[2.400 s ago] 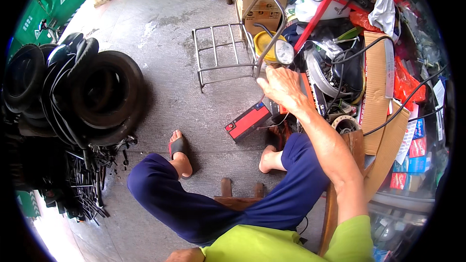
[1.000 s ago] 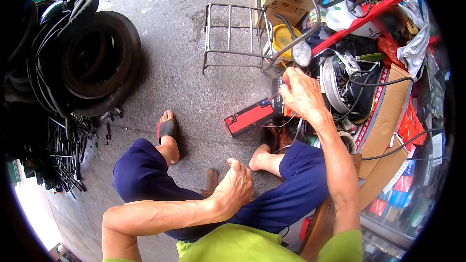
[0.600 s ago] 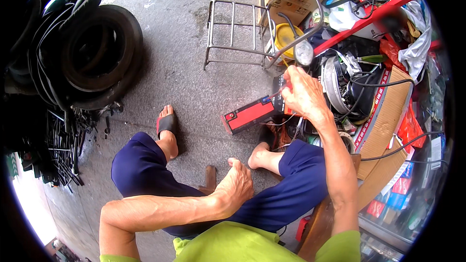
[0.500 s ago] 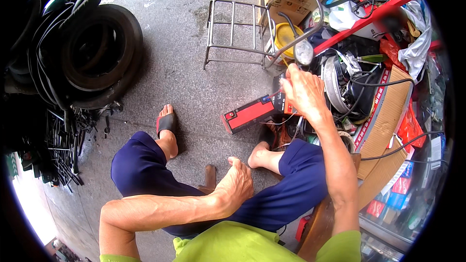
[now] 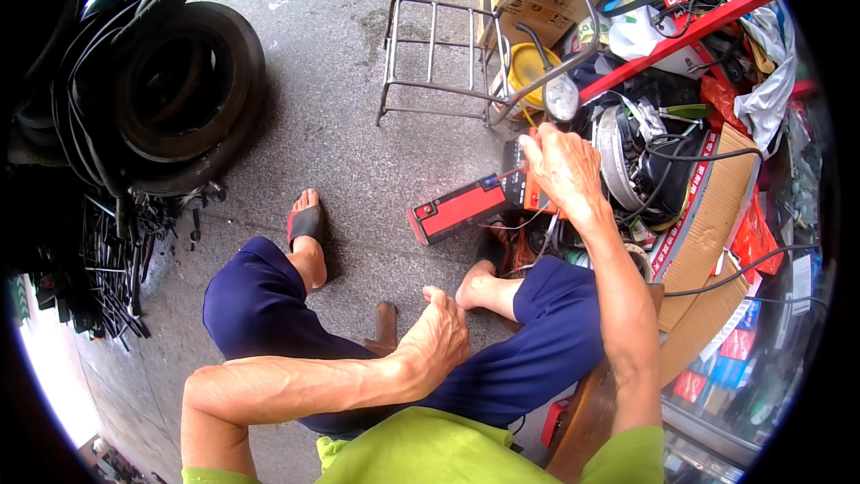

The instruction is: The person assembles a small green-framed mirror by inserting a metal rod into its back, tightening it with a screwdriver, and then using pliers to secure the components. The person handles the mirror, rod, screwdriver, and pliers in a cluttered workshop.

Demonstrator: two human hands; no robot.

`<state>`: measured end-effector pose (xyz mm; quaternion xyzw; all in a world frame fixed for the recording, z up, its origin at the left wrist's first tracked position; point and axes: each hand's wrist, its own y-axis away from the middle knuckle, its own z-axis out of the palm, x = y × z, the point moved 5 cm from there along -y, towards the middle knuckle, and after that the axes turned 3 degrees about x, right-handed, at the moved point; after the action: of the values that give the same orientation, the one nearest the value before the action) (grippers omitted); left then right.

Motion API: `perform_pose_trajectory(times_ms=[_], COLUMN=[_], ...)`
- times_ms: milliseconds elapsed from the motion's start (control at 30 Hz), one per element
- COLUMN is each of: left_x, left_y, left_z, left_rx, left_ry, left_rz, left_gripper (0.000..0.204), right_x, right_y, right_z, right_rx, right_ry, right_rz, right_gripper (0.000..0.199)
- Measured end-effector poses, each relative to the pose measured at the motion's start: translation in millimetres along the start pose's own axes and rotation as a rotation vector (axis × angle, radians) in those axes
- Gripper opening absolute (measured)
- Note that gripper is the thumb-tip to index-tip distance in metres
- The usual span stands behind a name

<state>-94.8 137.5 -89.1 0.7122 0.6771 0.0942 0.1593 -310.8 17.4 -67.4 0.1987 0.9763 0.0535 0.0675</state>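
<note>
My right hand (image 5: 571,168) reaches forward over a black and orange box (image 5: 528,186), its fingers curled and the thumb out beside them. Whatever it may hold is hidden. A thin bluish strip shows by the thumb, between the hand and a red and black battery-like pack (image 5: 463,208) lying on the ground. My left hand (image 5: 436,341) is closed in front of my lap, fingers bent inward and thumb on top; I cannot see what is inside it. Thin wires (image 5: 548,233) hang below the right hand.
Stacked tyres (image 5: 237,81) and a heap of dark metal tools (image 5: 112,260) lie on the left. A metal rack (image 5: 430,85) stands ahead. Clutter on the right includes cardboard (image 5: 708,242), a red bar (image 5: 672,45) and a yellow bowl (image 5: 530,72). A wooden bench (image 5: 587,421) is beside me.
My right hand has turned slightly, its thumb now standing further from the fingers. The left hand stays in place, and the pack has not visibly moved.
</note>
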Motion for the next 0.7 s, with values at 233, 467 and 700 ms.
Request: perform_pose_trajectory(times_ms=[233,467,700], left_x=[3,3,4], left_y=[-2,-1,0], left_z=[3,1,-1], left_rx=[0.010,0.033,0.009], left_ry=[0.074,0.047,0.036], left_rz=[-0.023,-0.023,-0.001], left_gripper=[0.023,0.021,0.019], right_x=[10,10,11], right_y=[5,-5,3], right_z=[9,6,5], right_rx=[0.257,-0.038,0.264], right_ry=[-0.152,-0.048,-0.084], right_rz=[-0.311,-0.016,-0.245], right_gripper=[0.030,0.028,0.029])
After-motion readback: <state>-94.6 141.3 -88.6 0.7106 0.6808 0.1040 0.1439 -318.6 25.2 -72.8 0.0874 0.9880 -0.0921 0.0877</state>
